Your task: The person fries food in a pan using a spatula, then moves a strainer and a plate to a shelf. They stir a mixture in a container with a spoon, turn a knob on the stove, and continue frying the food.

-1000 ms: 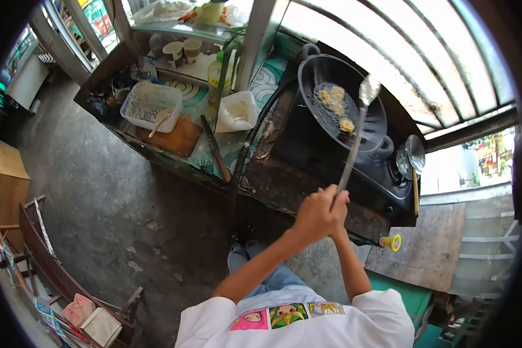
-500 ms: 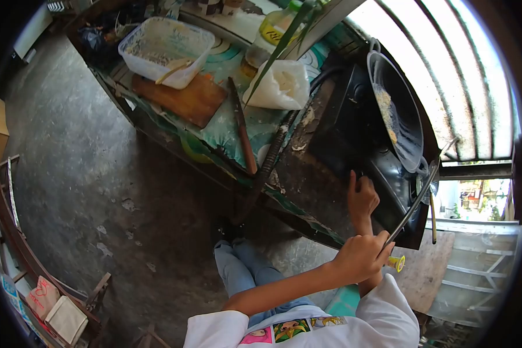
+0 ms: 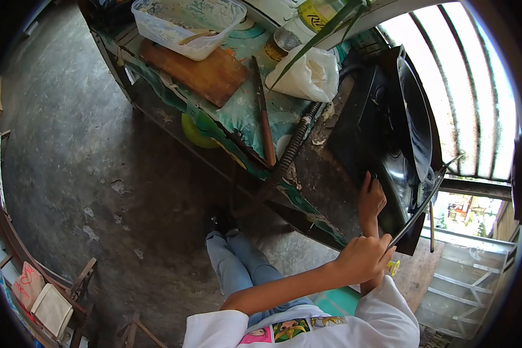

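Note:
My left hand (image 3: 362, 259) reaches across my body and is closed around the handle of a long metal spatula (image 3: 414, 218), whose far end lies beyond the wok, seen edge-on. Under that arm passes my right arm, and my right hand (image 3: 372, 200) has its thumb and fingers closed at the front of the black gas stove (image 3: 354, 130), on a dark knob partly hidden by the fingertips. A wok (image 3: 414, 116) sits on the stove, tilted in view; its inside hardly shows.
Left of the stove, the table holds a knife (image 3: 263, 116), a wooden cutting board (image 3: 214, 75), a plastic tub (image 3: 174, 23), a white bag (image 3: 310, 75) and a labelled bottle (image 3: 313, 20). A gas hose (image 3: 296, 145) crosses the table edge. A slatted window opens at right.
My view has shifted, so the table and stove sit further right and the wok looks more edge-on, its food out of sight. Both hands keep nearly the same hold.

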The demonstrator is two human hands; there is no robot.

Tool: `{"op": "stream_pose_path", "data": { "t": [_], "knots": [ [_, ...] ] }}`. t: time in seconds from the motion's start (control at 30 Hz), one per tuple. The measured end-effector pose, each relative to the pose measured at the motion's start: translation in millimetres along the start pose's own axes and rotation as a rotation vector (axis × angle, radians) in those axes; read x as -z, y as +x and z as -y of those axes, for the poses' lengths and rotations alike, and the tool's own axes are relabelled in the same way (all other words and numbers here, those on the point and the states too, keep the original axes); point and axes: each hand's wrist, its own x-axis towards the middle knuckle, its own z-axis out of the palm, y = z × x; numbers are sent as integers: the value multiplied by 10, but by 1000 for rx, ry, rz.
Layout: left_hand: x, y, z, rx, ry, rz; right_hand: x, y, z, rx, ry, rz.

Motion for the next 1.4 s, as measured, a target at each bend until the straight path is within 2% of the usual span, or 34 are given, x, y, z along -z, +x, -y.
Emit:
{"op": "stream_pose_path", "data": {
  "t": [0.07,0.8,0.9,1.1,1.4],
  "knots": [
    [19,1,17,2,1,-7,-21,-2,15,-8,26,-41],
    [31,50,59,19,22,-29,-85,-28,44,-151,95,20],
    [15,52,64,21,27,-27,-104,-35,40,-108,101,-61],
    [-10,66,20,25,30,-33,-13,-13,73,-114,46,11],
    [11,67,90,24,-13,-40,50,-7,62,43,-70,37]
  ]
}}
